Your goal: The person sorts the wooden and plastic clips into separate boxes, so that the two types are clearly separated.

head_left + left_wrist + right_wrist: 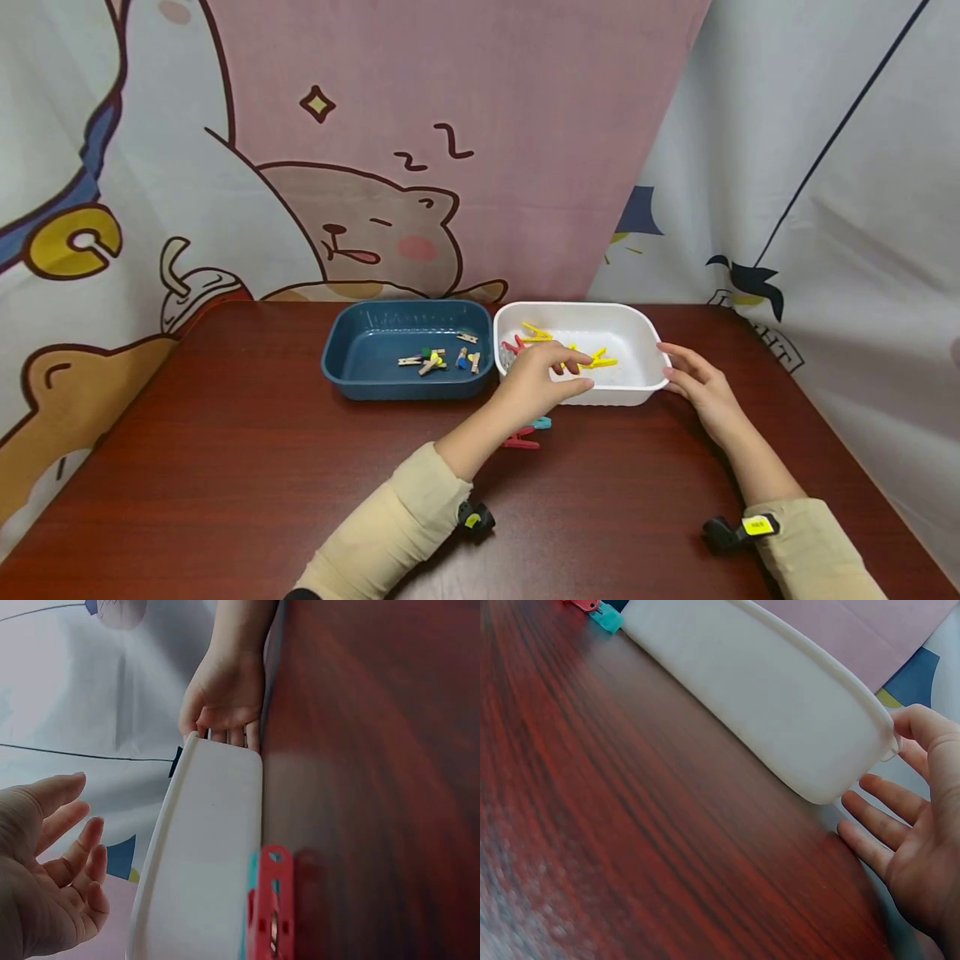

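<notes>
My left hand (542, 377) hovers over the white plastic bin (611, 397), thumb and fingers apart and loosely bent, with nothing between them. Yellow clothespins (598, 359) lie inside the bin below it, and a red clothespin (514, 343) shows by the bin's left end, partly hidden by the hand. At the right end, my right hand (701, 387) touches the bin's rim with its fingertips, the lower fingers spread and nearly straight in the right wrist view. On the table before the bin lie a red clothespin (275, 900) and a teal clothespin (542, 422), close together.
A dark blue bin (408, 390) stands directly left of the white one, with several small wooden and coloured clothespins (431, 363) in it. Both bins sit near the back edge of the brown wooden table (247, 467). A printed cloth (510, 167) hangs behind.
</notes>
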{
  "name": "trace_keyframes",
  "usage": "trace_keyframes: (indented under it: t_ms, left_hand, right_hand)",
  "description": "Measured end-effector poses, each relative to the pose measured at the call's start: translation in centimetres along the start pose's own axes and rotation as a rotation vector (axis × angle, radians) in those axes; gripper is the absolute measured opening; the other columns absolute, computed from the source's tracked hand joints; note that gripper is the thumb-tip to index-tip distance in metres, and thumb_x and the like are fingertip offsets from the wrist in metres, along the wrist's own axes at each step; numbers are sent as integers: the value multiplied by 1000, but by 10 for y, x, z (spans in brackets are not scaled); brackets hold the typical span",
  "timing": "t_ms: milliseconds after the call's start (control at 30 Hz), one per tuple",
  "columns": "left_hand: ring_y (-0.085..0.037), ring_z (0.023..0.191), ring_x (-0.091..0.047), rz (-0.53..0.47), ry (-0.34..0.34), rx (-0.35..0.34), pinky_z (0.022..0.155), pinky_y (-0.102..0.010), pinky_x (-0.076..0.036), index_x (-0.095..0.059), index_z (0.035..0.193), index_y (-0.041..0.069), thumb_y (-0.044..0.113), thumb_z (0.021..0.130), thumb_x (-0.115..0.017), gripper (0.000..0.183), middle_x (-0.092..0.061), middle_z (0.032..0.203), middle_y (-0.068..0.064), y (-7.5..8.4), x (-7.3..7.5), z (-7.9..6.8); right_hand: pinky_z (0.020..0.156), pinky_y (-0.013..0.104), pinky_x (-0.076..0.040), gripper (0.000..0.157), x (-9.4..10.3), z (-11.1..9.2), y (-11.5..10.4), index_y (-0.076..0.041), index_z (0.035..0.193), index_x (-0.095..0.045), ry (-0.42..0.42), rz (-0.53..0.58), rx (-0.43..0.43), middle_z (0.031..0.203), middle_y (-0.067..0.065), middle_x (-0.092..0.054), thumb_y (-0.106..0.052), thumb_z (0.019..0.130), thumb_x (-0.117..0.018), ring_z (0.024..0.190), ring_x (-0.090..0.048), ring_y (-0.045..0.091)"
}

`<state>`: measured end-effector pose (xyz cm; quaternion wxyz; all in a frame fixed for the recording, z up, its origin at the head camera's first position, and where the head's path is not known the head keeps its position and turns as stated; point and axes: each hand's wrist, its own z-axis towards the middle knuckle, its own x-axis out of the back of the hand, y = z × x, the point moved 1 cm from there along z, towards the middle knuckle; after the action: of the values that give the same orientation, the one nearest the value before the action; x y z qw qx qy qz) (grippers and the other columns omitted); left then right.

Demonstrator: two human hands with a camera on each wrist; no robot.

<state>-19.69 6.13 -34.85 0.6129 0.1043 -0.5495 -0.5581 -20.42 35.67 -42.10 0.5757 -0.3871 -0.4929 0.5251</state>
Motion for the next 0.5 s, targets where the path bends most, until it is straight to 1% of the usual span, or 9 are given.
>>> trace_keyframes:
  t_ms: [67,200,300,433,500]
  left_hand:
    - [-12,81,-55,5,-8,2,69,-18,-43,-74,108,10,19,82,-77,27,-63,83,5,0,3,-6]
    - [-16,84,-57,-8,-22,18,69,-19,-44,-74,105,9,18,82,-78,25,-64,84,5,0,8,-16]
    - [-17,85,-58,-14,-30,17,70,-21,-45,-74,105,9,18,81,-78,26,-67,85,2,-3,10,-23]
    - [-15,84,-58,-10,-55,8,72,-27,-49,-74,106,8,18,81,-78,27,-69,88,-1,-9,15,-33]
    - [-16,85,-60,-24,-71,11,72,-28,-50,-73,107,7,17,82,-77,28,-69,88,-2,-13,17,-38]
  right_hand:
    - [80,19,-49,40,0,0,0,-2,135,-50,1,-3,-3,123,-5,-54,-10,96,-58,105,-55,4]
    - [80,18,-49,40,0,0,0,-3,135,-50,3,-12,-8,124,-5,-54,-11,96,-58,106,-54,4]
    - [80,18,-49,41,0,0,0,-3,136,-50,4,-19,-14,124,-5,-53,-11,96,-58,106,-54,4]
    - [80,18,-49,42,0,0,0,-3,136,-49,4,-26,-19,124,-4,-53,-12,96,-58,106,-55,5]
    - [80,18,-49,42,0,0,1,-2,136,-49,5,-22,-20,125,-3,-53,-11,96,-58,105,-55,5]
